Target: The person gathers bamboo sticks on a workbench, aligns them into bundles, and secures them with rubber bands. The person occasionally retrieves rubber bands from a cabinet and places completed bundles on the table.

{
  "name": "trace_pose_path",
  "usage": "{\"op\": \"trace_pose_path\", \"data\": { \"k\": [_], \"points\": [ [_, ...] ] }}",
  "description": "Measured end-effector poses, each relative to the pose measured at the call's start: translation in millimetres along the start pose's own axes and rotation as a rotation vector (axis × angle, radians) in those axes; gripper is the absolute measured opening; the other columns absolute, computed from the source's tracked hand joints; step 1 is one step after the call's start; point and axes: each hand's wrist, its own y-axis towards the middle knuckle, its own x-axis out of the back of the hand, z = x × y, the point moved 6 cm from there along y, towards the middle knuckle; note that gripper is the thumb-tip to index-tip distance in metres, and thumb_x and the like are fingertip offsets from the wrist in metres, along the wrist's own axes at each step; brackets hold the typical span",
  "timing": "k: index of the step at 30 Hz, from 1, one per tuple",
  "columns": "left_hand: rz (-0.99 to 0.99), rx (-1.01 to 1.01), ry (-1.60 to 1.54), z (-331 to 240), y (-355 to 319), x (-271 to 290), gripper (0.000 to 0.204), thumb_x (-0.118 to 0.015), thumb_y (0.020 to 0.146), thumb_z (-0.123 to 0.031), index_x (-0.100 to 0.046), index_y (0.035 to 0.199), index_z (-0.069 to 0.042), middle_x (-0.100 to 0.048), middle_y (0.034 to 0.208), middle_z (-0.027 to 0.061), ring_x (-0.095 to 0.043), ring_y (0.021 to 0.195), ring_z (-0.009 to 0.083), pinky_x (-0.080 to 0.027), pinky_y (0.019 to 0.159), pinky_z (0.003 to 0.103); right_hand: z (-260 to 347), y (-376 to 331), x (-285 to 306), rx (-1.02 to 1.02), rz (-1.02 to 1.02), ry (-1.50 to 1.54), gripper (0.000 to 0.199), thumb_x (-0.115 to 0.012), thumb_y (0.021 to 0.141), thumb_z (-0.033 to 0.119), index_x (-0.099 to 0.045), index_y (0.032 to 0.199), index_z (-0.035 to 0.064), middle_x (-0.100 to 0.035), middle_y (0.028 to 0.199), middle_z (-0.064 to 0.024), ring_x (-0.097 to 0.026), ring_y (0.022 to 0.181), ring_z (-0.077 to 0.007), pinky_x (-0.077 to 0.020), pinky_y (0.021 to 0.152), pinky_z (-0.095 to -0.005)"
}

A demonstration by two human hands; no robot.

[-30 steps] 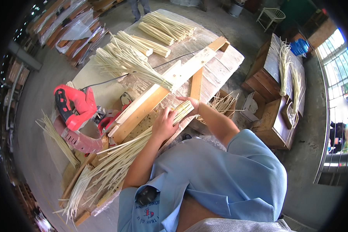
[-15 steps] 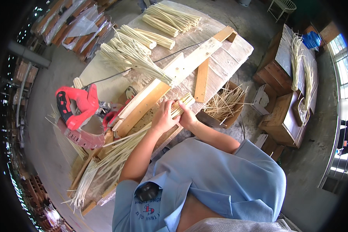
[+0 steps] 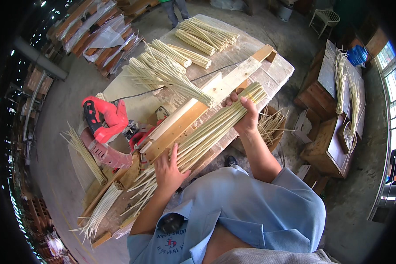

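A long bundle of thin pale sticks (image 3: 211,133) lies slantwise along the near side of the worktable. Near its upper right end, which carries a yellowish band, my right hand (image 3: 247,115) is wrapped round it. Further down the same bundle, my left hand (image 3: 168,172) rests against the sticks with its fingers spread and its thumb apart. The lower ends of the sticks fan out loosely to the left of that hand. Just beyond the bundle runs a wooden fence board (image 3: 176,132), leading to a red miter saw (image 3: 112,121) on the left.
More stick bundles (image 3: 207,35) lie on the table's far side, one (image 3: 169,79) reaching over the fence. White sticks (image 3: 102,207) sit in a wooden trough at lower left. A box of offcuts (image 3: 273,127) stands beyond my right forearm. Someone's legs (image 3: 175,11) show at the back.
My hands were together at the bundle's end; now they are far apart. The right has moved up and right with the bundle, the left down and left along it. A person's legs have come into view.
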Motion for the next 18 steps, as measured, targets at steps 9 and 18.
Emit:
{"op": "trace_pose_path", "data": {
  "k": [9, 18],
  "points": [
    [-0.109, 0.116, -0.037, 18, -18, -2, 0.111, -0.092, 0.058, -0.031, -0.035, 0.151, -0.009, -0.049, 0.133, 0.0195, -0.049, 0.123, 0.0388, -0.033, 0.106, 0.06, 3, 8, -50, -0.005, 0.049, -0.022, 0.029, -0.068, 0.083, 0.019, -0.056, 0.108, 0.0096, -0.058, 0.091, -0.0049, -0.056, 0.086, -0.0218, -0.0473, 0.084, -0.0412],
    [-0.167, 0.245, -0.154, 32, -24, -16, 0.077, -0.087, 0.064, -0.022, -0.049, 0.128, -0.002, -0.06, 0.115, 0.0214, -0.056, 0.111, 0.0419, -0.046, 0.095, 0.05, 4, 15, -62, -0.034, 0.049, -0.047, 0.029, -0.066, 0.086, 0.021, -0.055, 0.111, 0.0093, -0.056, 0.093, -0.0057, -0.056, 0.088, -0.022, -0.0473, 0.087, -0.0417]
  ]
}}
